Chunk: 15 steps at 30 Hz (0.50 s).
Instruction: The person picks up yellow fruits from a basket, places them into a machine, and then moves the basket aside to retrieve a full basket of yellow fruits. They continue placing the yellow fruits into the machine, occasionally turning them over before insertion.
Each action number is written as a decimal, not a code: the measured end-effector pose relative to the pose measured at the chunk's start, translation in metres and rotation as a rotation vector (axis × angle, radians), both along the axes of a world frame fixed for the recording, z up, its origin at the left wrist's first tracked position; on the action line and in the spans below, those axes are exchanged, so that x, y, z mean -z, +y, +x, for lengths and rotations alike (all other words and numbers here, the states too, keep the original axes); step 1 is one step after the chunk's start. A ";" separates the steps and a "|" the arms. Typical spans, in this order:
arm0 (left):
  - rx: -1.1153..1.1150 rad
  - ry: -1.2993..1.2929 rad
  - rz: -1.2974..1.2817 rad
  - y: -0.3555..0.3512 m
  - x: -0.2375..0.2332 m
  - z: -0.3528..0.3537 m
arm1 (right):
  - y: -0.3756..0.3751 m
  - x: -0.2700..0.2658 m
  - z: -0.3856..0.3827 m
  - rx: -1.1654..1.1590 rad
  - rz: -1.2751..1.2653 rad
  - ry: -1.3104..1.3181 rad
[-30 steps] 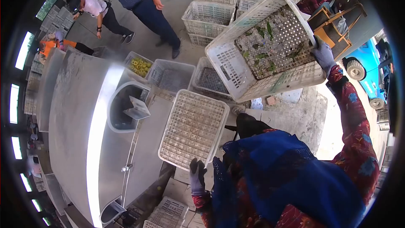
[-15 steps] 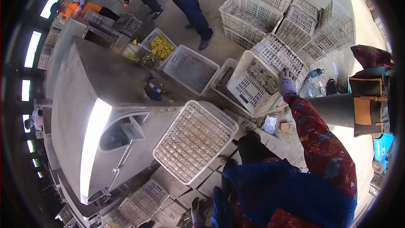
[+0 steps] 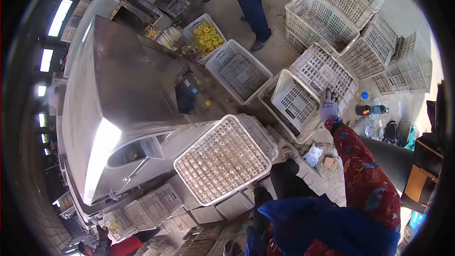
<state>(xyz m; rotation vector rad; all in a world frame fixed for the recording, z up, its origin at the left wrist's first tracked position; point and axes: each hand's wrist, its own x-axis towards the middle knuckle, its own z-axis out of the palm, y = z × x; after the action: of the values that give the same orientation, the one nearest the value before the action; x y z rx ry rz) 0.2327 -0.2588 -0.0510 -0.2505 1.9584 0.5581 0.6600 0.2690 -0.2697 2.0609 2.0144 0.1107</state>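
Note:
My right hand [image 3: 328,106], in a pale glove at the end of a red patterned sleeve, grips the rim of a white slatted plastic crate [image 3: 296,99]. That crate sits tilted inside another white crate [image 3: 327,71] on the concrete floor. Only the gloved fingertips of my left hand [image 3: 231,247] show at the bottom edge, and I cannot see whether they hold anything. In front of me an upside-down white crate [image 3: 225,159] rests on the end of a stainless steel machine [image 3: 118,85].
An empty white crate [image 3: 239,71] and a crate of yellow fruit pieces [image 3: 207,35] lie by the machine. Stacked empty crates [image 3: 332,16] fill the far right. A person in dark trousers [image 3: 251,0] stands behind. Bottles [image 3: 372,109] stand at the right.
The crate that my right hand held up high and tipped has come down into the crates on the floor. My left hand has dropped away from the upside-down crate's near edge.

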 end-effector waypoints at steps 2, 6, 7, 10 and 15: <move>-0.018 -0.004 -0.003 -0.009 0.002 0.010 | -0.020 0.011 -0.035 -0.009 -0.067 0.007; -0.057 -0.015 0.001 -0.032 0.004 0.032 | -0.053 0.068 -0.088 0.141 -0.423 0.360; -0.070 -0.012 0.008 -0.041 0.003 0.036 | -0.062 0.069 -0.098 0.085 -0.474 0.403; -0.127 -0.008 0.043 -0.077 0.003 0.050 | -0.079 0.054 -0.124 -0.020 -0.548 0.500; -0.278 0.046 0.197 -0.123 -0.022 0.071 | -0.112 0.019 -0.147 -0.163 -0.558 0.543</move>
<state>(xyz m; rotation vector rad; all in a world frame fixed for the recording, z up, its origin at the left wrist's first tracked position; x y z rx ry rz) 0.3036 -0.3820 -0.0289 -0.3907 1.9090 0.9388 0.5130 0.1565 -0.2891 1.6714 2.1544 -0.9619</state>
